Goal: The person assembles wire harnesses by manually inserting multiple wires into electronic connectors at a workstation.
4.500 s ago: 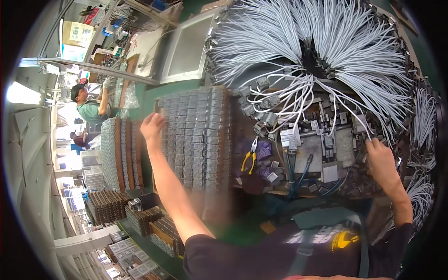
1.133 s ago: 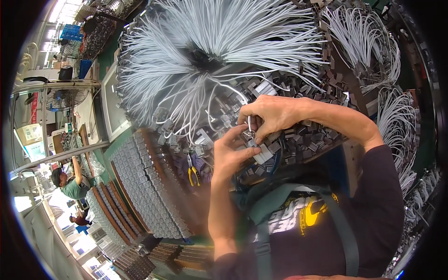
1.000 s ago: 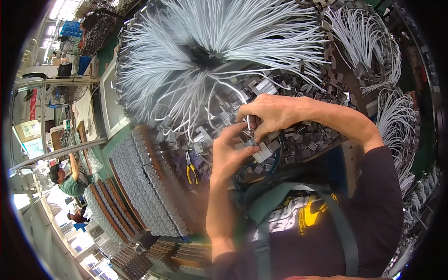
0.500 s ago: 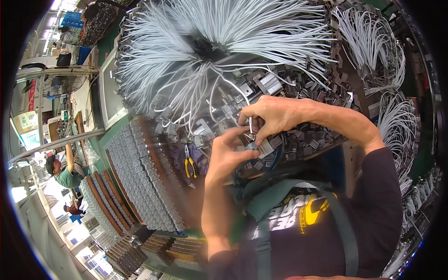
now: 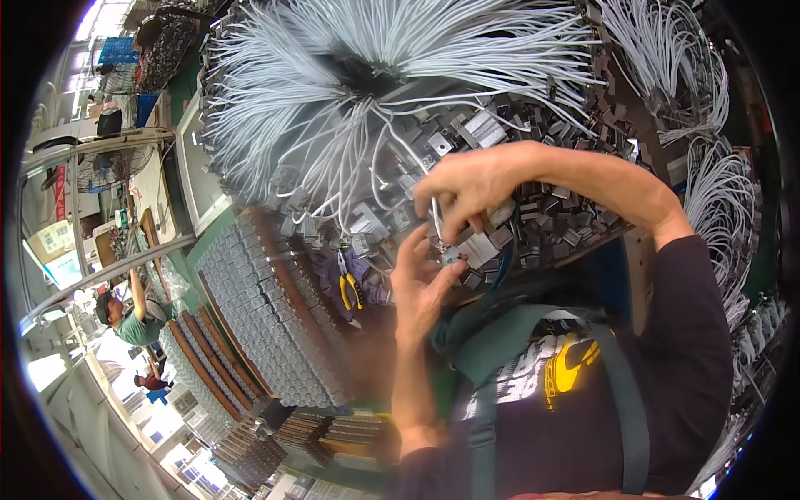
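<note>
A small metal block (image 5: 451, 255) sits pinched between the thumb and index finger of my left hand (image 5: 421, 283). A thin white cable (image 5: 435, 218) runs down to this block from the bundle above. My right hand (image 5: 479, 185) arches over from the right, its bent fingers closed about the cable just above the block; part of its grip is hidden. Beneath both hands lie loose metal blocks (image 5: 482, 250). Farther left, yellow-handled pliers (image 5: 348, 282) rest on a purple cloth (image 5: 377, 285).
A large fan of white cables (image 5: 467, 58) fills the far side, with more cable bundles (image 5: 708, 212) at right. Dark metal pieces (image 5: 562, 218) are heaped beside my right forearm. Rows of grey blocks (image 5: 267, 312) stand at left. Another person (image 5: 137, 323) works farther left.
My right hand has risen slightly and shifted left, its fingers changing position along the cable. The left hand stays on the metal block. The whole view has shifted a little.
</note>
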The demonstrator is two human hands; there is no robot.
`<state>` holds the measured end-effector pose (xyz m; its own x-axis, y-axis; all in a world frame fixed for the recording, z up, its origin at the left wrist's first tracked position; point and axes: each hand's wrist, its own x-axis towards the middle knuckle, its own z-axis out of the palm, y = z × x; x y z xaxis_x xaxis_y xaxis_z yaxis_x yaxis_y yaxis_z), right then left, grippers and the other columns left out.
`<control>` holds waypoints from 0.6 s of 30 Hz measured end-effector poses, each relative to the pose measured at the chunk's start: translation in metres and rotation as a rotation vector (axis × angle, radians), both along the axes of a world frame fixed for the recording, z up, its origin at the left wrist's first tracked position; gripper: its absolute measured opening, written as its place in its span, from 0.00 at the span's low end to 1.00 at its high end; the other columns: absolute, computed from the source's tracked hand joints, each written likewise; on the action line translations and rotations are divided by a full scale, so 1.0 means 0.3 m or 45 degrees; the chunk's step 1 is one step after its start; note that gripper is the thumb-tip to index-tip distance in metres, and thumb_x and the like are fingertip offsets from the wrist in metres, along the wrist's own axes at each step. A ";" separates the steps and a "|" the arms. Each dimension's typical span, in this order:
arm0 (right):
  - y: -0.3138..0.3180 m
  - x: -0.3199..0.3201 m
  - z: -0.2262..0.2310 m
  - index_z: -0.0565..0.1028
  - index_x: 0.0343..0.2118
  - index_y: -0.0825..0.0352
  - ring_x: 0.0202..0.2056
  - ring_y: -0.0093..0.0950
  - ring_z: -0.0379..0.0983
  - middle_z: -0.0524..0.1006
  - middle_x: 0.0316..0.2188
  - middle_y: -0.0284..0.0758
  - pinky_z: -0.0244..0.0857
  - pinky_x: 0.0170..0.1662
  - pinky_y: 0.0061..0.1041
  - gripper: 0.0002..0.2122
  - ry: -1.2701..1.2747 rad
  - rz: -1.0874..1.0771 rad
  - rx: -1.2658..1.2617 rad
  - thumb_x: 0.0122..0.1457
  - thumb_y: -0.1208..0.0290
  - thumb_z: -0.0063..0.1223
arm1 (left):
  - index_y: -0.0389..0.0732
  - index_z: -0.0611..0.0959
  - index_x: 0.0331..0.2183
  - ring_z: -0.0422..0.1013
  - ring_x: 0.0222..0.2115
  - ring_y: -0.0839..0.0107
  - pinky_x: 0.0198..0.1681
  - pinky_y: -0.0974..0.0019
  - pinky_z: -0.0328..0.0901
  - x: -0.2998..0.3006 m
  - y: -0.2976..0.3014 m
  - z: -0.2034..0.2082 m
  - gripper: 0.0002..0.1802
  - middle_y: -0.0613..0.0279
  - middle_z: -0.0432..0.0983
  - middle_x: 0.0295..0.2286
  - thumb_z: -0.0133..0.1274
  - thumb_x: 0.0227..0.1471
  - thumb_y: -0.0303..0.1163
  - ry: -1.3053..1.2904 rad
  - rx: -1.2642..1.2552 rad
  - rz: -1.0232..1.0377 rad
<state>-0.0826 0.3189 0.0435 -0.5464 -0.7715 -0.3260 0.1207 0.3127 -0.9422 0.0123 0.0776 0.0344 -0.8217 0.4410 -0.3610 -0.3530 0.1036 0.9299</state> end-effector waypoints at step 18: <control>0.006 0.096 0.011 0.70 0.32 0.74 0.27 0.45 0.78 0.78 0.22 0.48 0.67 0.32 0.39 0.10 0.435 -0.365 -0.030 0.65 0.70 0.52 | 0.33 0.74 0.48 0.81 0.33 0.64 0.35 0.66 0.77 0.004 0.081 -0.094 0.17 0.51 0.82 0.39 0.59 0.59 0.23 0.201 0.156 0.320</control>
